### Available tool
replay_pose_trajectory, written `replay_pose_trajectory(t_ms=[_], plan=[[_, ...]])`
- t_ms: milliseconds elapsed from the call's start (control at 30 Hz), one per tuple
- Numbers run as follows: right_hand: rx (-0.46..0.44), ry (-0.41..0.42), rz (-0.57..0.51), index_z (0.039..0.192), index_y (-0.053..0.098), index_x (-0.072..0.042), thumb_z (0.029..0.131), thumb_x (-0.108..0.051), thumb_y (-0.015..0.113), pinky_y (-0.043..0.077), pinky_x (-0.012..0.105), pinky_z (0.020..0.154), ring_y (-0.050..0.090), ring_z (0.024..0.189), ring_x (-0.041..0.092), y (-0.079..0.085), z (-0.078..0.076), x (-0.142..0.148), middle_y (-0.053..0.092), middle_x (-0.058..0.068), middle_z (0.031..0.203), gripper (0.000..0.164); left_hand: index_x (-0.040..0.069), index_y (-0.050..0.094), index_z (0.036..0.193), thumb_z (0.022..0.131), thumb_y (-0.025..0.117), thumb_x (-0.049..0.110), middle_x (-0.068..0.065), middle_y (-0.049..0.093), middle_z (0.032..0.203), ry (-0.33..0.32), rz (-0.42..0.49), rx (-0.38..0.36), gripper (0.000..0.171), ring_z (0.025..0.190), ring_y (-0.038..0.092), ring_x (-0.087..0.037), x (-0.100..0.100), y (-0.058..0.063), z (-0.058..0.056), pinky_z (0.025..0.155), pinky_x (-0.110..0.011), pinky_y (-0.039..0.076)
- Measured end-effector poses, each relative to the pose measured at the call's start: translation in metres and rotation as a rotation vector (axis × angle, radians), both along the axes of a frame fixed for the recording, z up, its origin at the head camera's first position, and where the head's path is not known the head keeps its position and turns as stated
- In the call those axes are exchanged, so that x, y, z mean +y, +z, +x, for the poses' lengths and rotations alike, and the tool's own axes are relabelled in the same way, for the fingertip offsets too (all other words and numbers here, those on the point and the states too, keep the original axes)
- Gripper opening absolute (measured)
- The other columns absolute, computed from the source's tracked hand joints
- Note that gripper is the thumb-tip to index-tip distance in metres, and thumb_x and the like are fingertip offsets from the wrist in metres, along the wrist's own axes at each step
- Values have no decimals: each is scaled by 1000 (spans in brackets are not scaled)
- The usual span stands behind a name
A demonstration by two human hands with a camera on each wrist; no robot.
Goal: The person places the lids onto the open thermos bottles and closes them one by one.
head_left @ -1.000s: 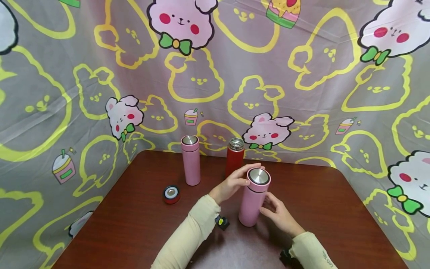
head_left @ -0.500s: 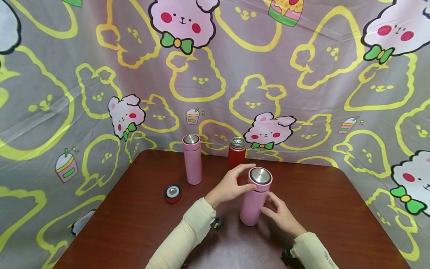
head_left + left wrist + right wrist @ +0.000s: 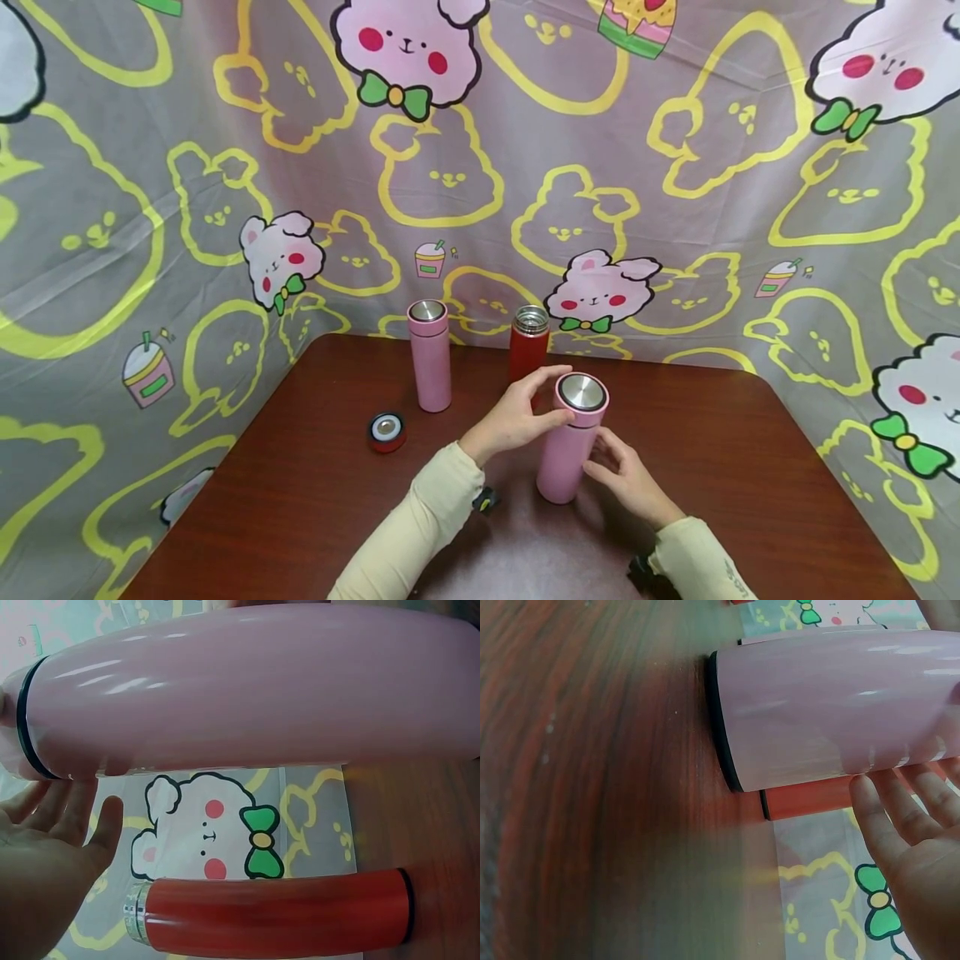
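A person steadies a pink flask [image 3: 570,446] upright near the front of the brown table [image 3: 750,467]; the left hand [image 3: 513,417] curls its fingers round the cap, the right hand [image 3: 626,477] rests relaxed fingers against the lower body; a careless twist could tip it into the uncapped red flask [image 3: 527,350] just behind, knocking both over.

Even, bright, diffuse light fills the head view, with soft shadows under the forearms near the front edge of the table [image 3: 300,517]. The backdrop bends at the frame edges. Both wrist views are soft: the pink flask [image 3: 247,690] carries pale glare streaks, and the wood blurs close to the lens.
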State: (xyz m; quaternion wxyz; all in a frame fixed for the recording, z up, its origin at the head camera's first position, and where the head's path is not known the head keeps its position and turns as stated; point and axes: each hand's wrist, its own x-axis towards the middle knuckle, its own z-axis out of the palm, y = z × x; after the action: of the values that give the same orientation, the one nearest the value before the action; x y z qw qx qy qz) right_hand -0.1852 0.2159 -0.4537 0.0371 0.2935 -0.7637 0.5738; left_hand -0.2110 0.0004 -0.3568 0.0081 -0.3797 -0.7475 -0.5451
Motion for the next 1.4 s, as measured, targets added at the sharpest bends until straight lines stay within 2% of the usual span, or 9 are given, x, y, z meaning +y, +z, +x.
replay_pose_trajectory(t_ms=[233,300,500,667,767,833,933,1100,1400], plan=[[-8,-6,-5,123,41,1,83,4,54,42,32,86,51,104,15,-1,1,1,53,15,114,42,3,36,130,84,57,9,-8,44,126,-123,64,-26,50,114,42,-14,1,-1,-2,95,-38,32],[6,5,-5,123,40,3,83,5,53,42,32,85,51,104,15,-1,0,1,53,15,113,42,3,34,131,84,56,9,-8,42,127,-146,58,-49,52,115,40,-14,2,-1,-2,96,-35,31],[38,36,-3,124,40,2,83,8,52,42,34,85,51,105,16,0,-1,0,53,14,114,43,8,34,132,80,64,18,2,44,125,-117,27,-96,60,111,43,-7,5,-3,-6,91,-29,35],[40,36,-9,123,40,2,83,8,52,42,32,85,51,105,16,1,-1,0,53,14,114,43,7,35,130,81,63,18,2,45,122,-132,76,-147,58,107,44,-8,6,-5,-9,88,-29,38],[45,34,-14,123,40,3,83,8,52,42,31,85,51,105,16,0,-1,-1,53,15,114,43,5,34,128,82,59,12,-2,47,120,-177,129,-191,53,106,45,-10,7,-7,-10,87,-29,38],[47,32,-12,123,40,3,82,8,52,42,31,85,51,105,16,0,-1,-1,52,16,114,43,3,34,127,83,56,8,-5,47,120,-208,152,-194,50,107,45,-12,7,-8,-12,88,-30,37],[52,18,-4,123,40,4,82,9,52,42,32,85,51,105,15,1,0,-1,52,17,114,44,4,35,128,85,50,10,-3,46,120,-273,192,-209,46,108,44,-13,9,-15,-17,90,-31,36],[58,-1,16,121,40,6,81,10,53,42,32,85,51,104,11,2,1,-3,52,18,112,42,-3,29,129,82,37,6,-10,42,124,-413,245,-243,48,111,41,-15,12,-14,-19,93,-35,33],[61,12,13,122,41,4,82,7,53,42,29,85,51,105,14,-2,-3,-1,52,14,114,42,-4,30,130,75,31,11,-10,43,122,-469,297,-319,57,109,42,-16,23,-30,-38,95,-37,28]])
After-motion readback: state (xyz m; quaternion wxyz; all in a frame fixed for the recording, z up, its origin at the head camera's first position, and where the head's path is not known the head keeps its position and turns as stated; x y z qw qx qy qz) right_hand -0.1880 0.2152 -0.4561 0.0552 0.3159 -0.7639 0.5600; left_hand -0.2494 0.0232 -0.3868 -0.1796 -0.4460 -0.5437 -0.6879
